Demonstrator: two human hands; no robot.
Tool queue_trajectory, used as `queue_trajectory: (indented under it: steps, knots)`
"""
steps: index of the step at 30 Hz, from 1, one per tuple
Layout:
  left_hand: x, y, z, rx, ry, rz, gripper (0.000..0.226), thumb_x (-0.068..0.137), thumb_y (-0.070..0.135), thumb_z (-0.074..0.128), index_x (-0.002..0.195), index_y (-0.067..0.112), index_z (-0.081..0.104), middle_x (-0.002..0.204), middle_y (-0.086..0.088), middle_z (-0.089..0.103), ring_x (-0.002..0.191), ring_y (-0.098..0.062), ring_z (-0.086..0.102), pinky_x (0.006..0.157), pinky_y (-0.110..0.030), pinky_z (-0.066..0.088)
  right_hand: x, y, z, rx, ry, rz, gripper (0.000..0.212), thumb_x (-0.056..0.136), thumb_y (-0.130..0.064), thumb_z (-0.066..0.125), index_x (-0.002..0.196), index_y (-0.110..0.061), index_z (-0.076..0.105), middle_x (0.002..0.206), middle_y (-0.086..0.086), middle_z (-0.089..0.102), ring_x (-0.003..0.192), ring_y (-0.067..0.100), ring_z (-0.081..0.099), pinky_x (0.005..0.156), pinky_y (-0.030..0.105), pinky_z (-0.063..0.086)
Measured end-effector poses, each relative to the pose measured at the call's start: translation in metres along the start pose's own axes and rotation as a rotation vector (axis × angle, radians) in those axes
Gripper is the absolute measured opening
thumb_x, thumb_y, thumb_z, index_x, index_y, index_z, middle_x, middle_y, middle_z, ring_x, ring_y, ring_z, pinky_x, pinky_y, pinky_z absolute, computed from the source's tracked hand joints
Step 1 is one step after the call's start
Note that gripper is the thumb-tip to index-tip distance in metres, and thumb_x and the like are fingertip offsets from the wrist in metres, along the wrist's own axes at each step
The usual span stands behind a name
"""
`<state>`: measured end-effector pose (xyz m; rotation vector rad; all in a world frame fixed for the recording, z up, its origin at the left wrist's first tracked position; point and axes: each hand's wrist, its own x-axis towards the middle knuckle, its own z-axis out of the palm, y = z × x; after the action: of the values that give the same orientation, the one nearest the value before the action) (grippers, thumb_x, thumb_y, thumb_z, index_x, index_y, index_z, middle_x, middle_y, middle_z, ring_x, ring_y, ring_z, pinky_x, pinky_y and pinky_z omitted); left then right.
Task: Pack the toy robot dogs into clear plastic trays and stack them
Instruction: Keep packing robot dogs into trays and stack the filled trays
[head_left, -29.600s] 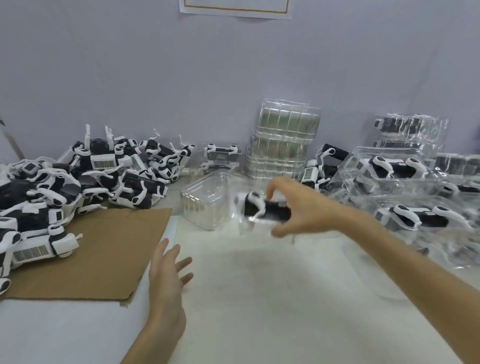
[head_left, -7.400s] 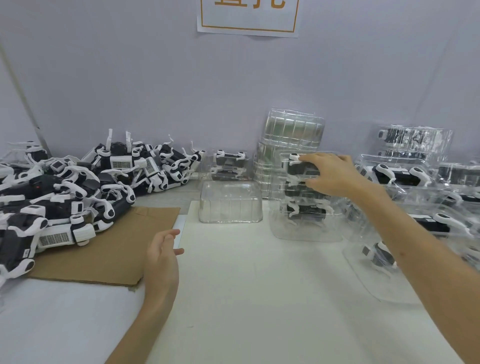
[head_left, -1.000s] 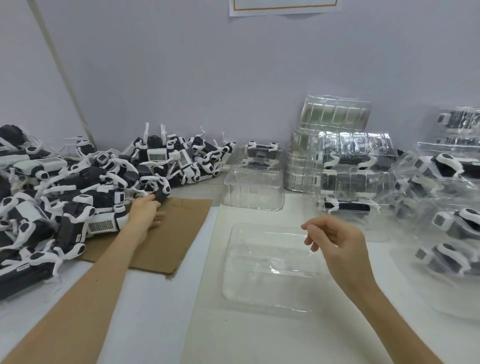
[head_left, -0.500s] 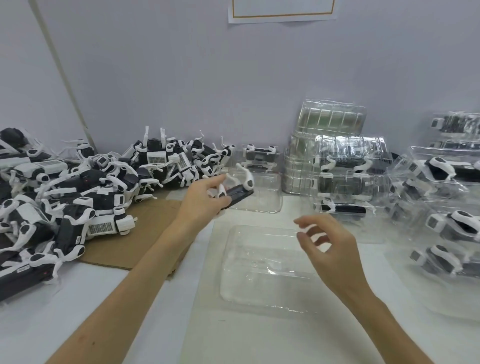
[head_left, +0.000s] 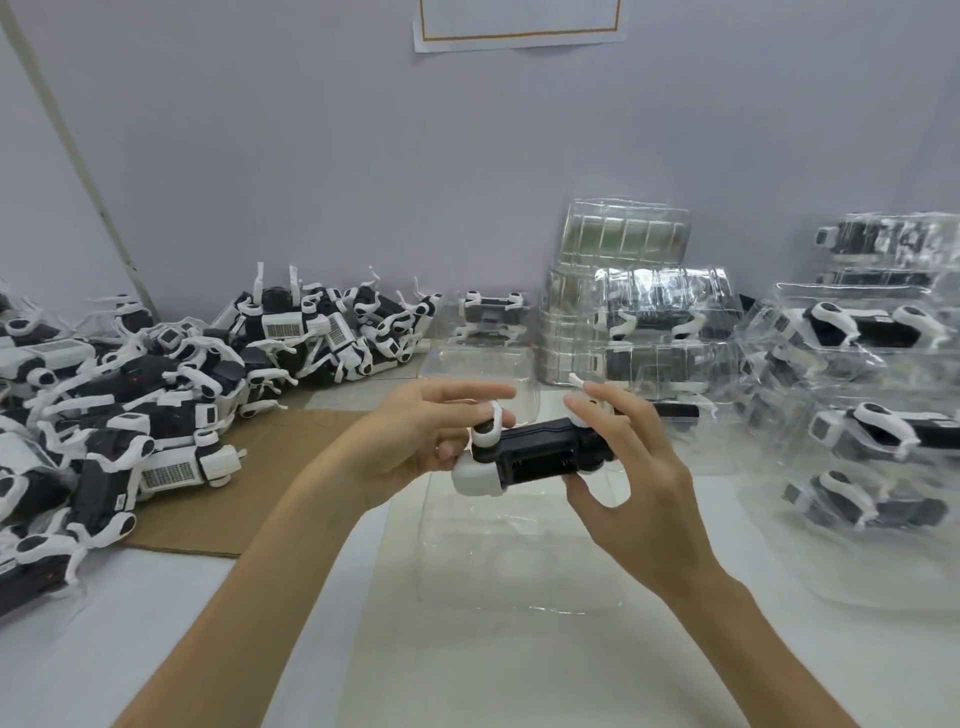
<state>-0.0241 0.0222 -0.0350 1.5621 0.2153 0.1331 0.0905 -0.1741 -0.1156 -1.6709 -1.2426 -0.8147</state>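
left grip (head_left: 415, 436) and right grip (head_left: 634, 467) both clasp 1 toy dog (head_left: 540, 452) above clear tray (head_left: 519, 566); stacked trays (head_left: 670, 364) hold dogs (head_left: 649, 318)

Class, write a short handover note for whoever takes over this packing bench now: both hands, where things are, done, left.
Left hand and right hand both grip one toy robot dog above the empty clear tray on the table.
Done: packed trays stacked at the back and right.
Left: seat this dog, stack its tray, then pack the loose pile at left.
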Motion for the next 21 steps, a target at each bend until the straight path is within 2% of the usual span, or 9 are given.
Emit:
queue_trajectory:
  steps: [2,4,7,9,12,16,18,19,21]
  knots:
    - [-0.001,-0.003,-0.002,-0.018,0.049,0.043,0.026,0.091,0.015,0.065,0.116,0.018,0.072,0.111,-0.010,0.074,0.049,-0.005,0.043,0.059,-0.015,0.046,0.001,0.000,-0.002,0.015,0.032,-0.012,0.068,0.073,-0.006,0.079,0.135,-0.013,0.054,0.138,0.004,0.052,0.126,0.012,0.052,0.096,0.026,0.052]
    - [-0.003,-0.006,-0.002,0.071,0.119,0.134,0.023,0.090,0.021,0.067,0.113,0.020,0.073,0.111,-0.004,0.074,0.057,-0.007,0.052,0.073,-0.026,0.046,0.002,-0.002,-0.003,0.021,0.065,-0.010,0.061,0.076,-0.014,0.075,0.134,-0.011,0.055,0.134,0.005,0.054,0.125,0.015,0.053,0.099,0.024,0.049]
    - [-0.008,-0.012,0.000,0.301,0.154,0.260,0.025,0.093,0.036,0.065,0.117,0.030,0.070,0.115,0.011,0.073,0.087,-0.002,0.065,0.084,-0.029,0.045,0.003,-0.005,-0.002,0.061,0.125,0.058,0.054,0.079,-0.022,0.074,0.129,-0.008,0.060,0.124,0.006,0.057,0.119,0.007,0.053,0.096,0.015,0.045]
    - [-0.008,-0.019,0.001,0.383,0.160,0.318,0.036,0.087,0.045,0.065,0.121,0.035,0.067,0.119,0.018,0.069,0.108,0.004,0.062,0.091,-0.027,0.045,0.003,-0.006,-0.003,0.060,0.181,0.138,0.050,0.078,-0.020,0.077,0.124,-0.007,0.062,0.120,0.005,0.059,0.113,0.002,0.053,0.092,0.010,0.044]
    - [-0.007,-0.046,-0.004,0.564,0.239,0.310,0.047,0.084,0.054,0.069,0.128,0.043,0.058,0.131,0.025,0.059,0.123,0.008,0.050,0.106,-0.028,0.039,0.006,-0.005,-0.008,0.093,0.285,0.332,0.046,0.077,-0.030,0.075,0.119,-0.012,0.063,0.107,-0.003,0.064,0.094,0.006,0.059,0.082,0.011,0.047]
    - [-0.012,-0.095,-0.007,0.541,0.205,0.200,0.050,0.089,0.038,0.070,0.135,0.042,0.049,0.145,0.028,0.040,0.134,0.012,0.033,0.117,-0.032,0.028,0.010,-0.002,-0.014,0.218,0.385,0.581,0.040,0.074,-0.047,0.070,0.108,-0.028,0.061,0.095,-0.015,0.067,0.076,0.001,0.060,0.066,0.011,0.046]
    - [-0.012,-0.107,-0.001,0.486,0.240,0.224,0.054,0.083,0.034,0.061,0.136,0.040,0.048,0.145,0.029,0.039,0.134,0.015,0.032,0.116,-0.030,0.027,0.010,0.002,-0.014,0.302,0.377,0.683,0.036,0.073,-0.044,0.073,0.101,-0.029,0.056,0.093,-0.004,0.069,0.066,0.005,0.062,0.056,0.016,0.048]
    - [-0.011,-0.110,0.003,0.457,0.264,0.232,0.058,0.080,0.032,0.057,0.137,0.039,0.047,0.143,0.028,0.041,0.133,0.014,0.033,0.115,-0.028,0.027,0.010,0.002,-0.014,0.334,0.355,0.732,0.038,0.072,-0.045,0.074,0.100,-0.029,0.053,0.094,0.001,0.070,0.068,0.011,0.065,0.056,0.021,0.050]
    - [-0.009,-0.114,0.012,0.394,0.285,0.243,0.060,0.080,0.031,0.051,0.140,0.037,0.045,0.142,0.028,0.043,0.133,0.013,0.033,0.112,-0.022,0.026,0.008,0.002,-0.012,0.329,0.299,0.794,0.042,0.070,-0.048,0.077,0.099,-0.031,0.052,0.096,0.005,0.070,0.078,0.023,0.067,0.064,0.030,0.053]
